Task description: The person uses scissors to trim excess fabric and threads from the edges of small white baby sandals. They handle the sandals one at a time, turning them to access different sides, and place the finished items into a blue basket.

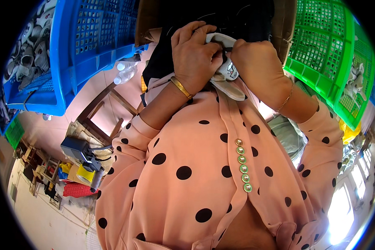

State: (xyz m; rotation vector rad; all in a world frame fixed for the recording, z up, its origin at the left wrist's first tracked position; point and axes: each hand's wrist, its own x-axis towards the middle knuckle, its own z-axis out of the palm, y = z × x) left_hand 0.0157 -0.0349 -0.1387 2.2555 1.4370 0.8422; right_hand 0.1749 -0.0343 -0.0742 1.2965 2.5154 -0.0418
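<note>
Between my two hands is a small white shoe upper [230, 71], with a dark printed patch on it and a pale tongue-like flap [229, 89] hanging toward me. My left hand [196, 56] pinches its left side between thumb and fingers, and a gold bangle circles that wrist. On the other side, my right hand [256, 62] is closed with its fingertips pressed at the upper's edge, beside a bit of something black. What exactly those fingertips hold is hidden. Dark cloth [162, 62] lies over my lap beneath both hands.
At the left stands a blue plastic crate [66, 79] with several grey shoe-like pieces [33, 54]. Green crates [321, 46] with some pale pieces [355, 81] are at the right. A cardboard box edge [288, 25] is ahead. Plastic bottles [125, 74] and a wooden stool [100, 108] are at left.
</note>
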